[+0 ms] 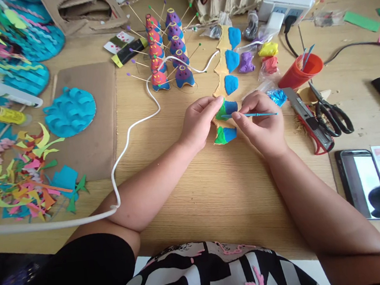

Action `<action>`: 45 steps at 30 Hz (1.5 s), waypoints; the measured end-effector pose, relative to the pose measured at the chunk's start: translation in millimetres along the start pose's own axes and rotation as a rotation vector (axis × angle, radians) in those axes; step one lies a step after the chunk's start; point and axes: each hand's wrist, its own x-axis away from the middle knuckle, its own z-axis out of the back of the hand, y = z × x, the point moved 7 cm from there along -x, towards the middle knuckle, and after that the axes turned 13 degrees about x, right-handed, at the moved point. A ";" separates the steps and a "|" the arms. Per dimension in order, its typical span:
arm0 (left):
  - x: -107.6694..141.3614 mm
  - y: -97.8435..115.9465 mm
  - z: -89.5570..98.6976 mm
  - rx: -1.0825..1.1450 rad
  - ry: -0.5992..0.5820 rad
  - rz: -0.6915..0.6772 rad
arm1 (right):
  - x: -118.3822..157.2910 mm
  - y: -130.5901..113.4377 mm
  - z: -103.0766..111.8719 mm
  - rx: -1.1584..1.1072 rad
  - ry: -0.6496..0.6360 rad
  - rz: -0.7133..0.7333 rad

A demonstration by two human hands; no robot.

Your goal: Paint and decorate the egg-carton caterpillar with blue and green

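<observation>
A strip of egg carton [223, 63] runs across the table away from me, its bumps carrying patches of blue clay [232, 61]. On the two bumps nearest me, green clay [220, 135] lies beside the blue. My left hand [201, 122] grips the strip's left edge, thumb at the second bump's green patch. In my right hand [263, 122] a thin blue modelling tool [258, 114] is pinched, its tip at that same green and blue bump. Small lumps of purple clay [246, 62], yellow clay [268, 49] and red clay [270, 64] lie right of the strip.
Two decorated egg-carton rows [156, 50] with pins stand behind. A white cable [130, 130] crosses the table and my left arm. At right are an orange cup [300, 71], a box cutter [311, 122], scissors [333, 114] and a phone [364, 184]. Paper scraps [26, 184] cover the left.
</observation>
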 end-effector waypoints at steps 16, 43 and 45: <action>1.0 -2.0 -0.3 0.029 0.015 0.023 | 0.4 -1.5 -0.3 0.048 0.030 0.049; 0.2 -3.7 -0.6 -0.022 0.013 0.030 | -1.4 0.4 -3.6 0.047 -0.009 0.033; -0.1 -4.5 0.9 -0.019 0.028 0.035 | -1.7 0.3 -3.2 0.062 0.005 0.038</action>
